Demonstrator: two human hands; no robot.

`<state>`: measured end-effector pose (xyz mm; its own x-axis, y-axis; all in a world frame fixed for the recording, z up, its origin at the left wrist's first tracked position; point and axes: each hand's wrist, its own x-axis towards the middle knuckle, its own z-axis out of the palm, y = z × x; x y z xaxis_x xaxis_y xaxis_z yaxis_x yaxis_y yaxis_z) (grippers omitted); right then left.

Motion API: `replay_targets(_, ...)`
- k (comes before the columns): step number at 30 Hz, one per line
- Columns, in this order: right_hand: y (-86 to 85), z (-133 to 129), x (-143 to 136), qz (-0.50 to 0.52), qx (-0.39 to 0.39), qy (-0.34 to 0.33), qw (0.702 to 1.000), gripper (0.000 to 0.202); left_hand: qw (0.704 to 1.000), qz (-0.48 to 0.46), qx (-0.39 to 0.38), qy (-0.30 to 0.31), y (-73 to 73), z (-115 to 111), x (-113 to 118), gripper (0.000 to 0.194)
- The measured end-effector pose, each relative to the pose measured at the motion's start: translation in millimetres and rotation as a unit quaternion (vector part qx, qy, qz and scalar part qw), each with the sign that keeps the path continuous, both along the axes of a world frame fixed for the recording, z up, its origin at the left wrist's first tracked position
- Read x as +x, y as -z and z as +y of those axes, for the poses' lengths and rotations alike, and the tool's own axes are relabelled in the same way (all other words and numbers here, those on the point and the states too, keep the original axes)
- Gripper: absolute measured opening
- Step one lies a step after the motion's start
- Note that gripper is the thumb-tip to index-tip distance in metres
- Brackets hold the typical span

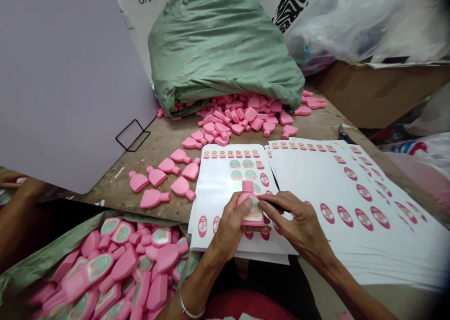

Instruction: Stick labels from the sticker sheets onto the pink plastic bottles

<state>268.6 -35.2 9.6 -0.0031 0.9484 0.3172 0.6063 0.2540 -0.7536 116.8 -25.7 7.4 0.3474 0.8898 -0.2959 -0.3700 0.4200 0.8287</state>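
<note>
My left hand (228, 226) is closed around a small pink plastic bottle (247, 187), its cap end pointing away from me. A green and cream label (254, 212) lies on the bottle's front, and my left thumb presses on it. My right hand (293, 219) is closed on a thin dark tool (277, 206), mostly hidden by the fingers, so its kind is unclear. The right fingertips meet the label's right edge. Beneath both hands is a white sticker sheet (214, 184) with rows of small printed labels, some spots bare.
More sticker sheets (302, 170) fan out at the right. Several loose pink bottles (154, 198) lie on the wooden table (116, 179); others spill from a green sack (225, 43). Labelled bottles (100, 266) fill an open sack at lower left. Another person's arm (17, 217) shows beyond a grey panel (70, 76).
</note>
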Motion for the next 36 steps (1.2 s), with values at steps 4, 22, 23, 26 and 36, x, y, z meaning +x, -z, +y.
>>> replay_targets(4, -2.7, 5.3, 11.3, -0.057, 0.019, 0.051, 0.997, 0.026, 0.997, -0.026, 0.036, 0.055, -4.7, -0.9, -5.6, 0.043)
replay_targets(22, 15.0, 197.2, -13.7, -0.163, -0.050, 0.091, 0.981, 0.047, 0.860, 0.445, 0.182, -0.174, 12.3, 44.5, -98.8, 0.035)
replay_targets(23, 14.7, 212.5, -25.7, -0.177, -0.045, 0.100, 0.978, 0.047, 0.820, 0.501, 0.195, -0.197, 14.7, 52.7, -108.9, 0.035)
replay_targets(26, 14.0, 239.6, -50.8, -0.196, -0.028, 0.100, 0.975, 0.041, 0.712, 0.628, 0.224, -0.220, 24.2, 72.3, -134.4, 0.034)
replay_targets(36, -39.0, 167.6, -13.1, -0.234, -0.058, -0.209, 0.948, 0.017, 0.605, 0.638, 0.474, -0.035, -7.9, 74.2, -84.6, 0.052)
